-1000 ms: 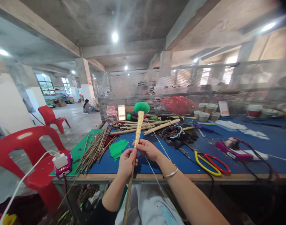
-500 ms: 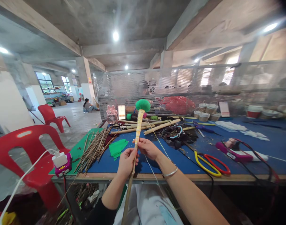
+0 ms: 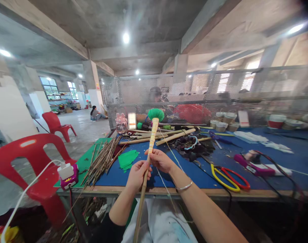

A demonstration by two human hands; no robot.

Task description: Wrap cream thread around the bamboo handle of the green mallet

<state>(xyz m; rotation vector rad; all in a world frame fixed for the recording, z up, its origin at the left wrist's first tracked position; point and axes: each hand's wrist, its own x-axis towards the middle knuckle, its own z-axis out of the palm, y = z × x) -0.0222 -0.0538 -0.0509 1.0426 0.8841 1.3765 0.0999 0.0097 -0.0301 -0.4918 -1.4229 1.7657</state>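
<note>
A long wooden stick (image 3: 142,202) slants up from my lap, its top end carrying a round green head (image 3: 156,115). Yellow-and-white wrapping (image 3: 153,133) covers the stick below that head. My left hand (image 3: 137,175) is closed around the bare shaft just under the wrapping. Right above it, my right hand (image 3: 161,160) pinches the stick at the wrapping's lower end. A thin pale string (image 3: 164,185) hangs below my right hand towards my lap; whether the fingers also grip it is hidden. Green cloth pieces (image 3: 127,159) lie left of the stick.
Thin twigs (image 3: 103,162) are piled on the table's left. Yellow-and-red-handled scissors (image 3: 226,179) lie at right, near a purple power strip (image 3: 255,165). Thicker sticks (image 3: 178,136) and black material (image 3: 191,148) lie behind. A perforated metal screen (image 3: 133,91) borders the far side.
The view has shifted slightly. The green head looks tilted a little more towards me. Both hands keep their hold on the stick.
</note>
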